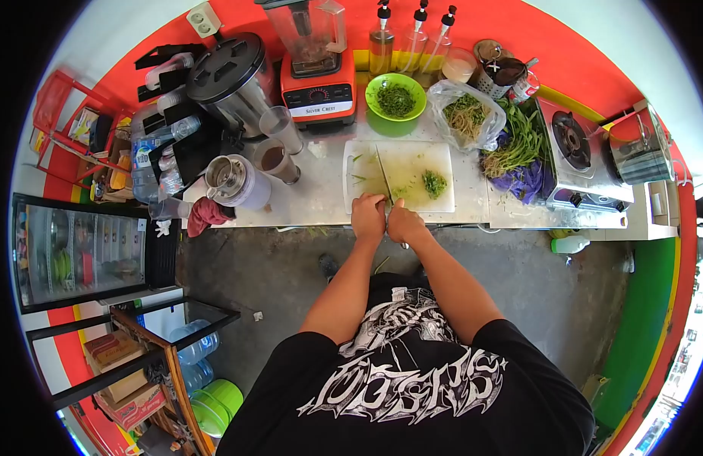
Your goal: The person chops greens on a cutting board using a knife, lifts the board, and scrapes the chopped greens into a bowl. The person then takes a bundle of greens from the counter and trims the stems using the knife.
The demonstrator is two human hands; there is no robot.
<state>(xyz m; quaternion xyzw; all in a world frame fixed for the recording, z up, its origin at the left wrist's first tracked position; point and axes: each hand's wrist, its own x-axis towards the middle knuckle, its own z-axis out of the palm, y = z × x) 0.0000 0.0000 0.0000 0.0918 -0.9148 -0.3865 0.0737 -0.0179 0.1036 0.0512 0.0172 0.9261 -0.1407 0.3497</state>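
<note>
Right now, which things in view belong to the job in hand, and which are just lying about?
In the job:
- knife, right hand on its handle
- left hand
- board
- chopped greens
- probably bowl of cut greens

Seemingly just lying about:
- blender
- pump bottles
- cloth
- stove

Grey floor (473,296), red wall (587,49), seemingly glass-fronted cabinet (85,254), metal worktop (309,201).
</note>
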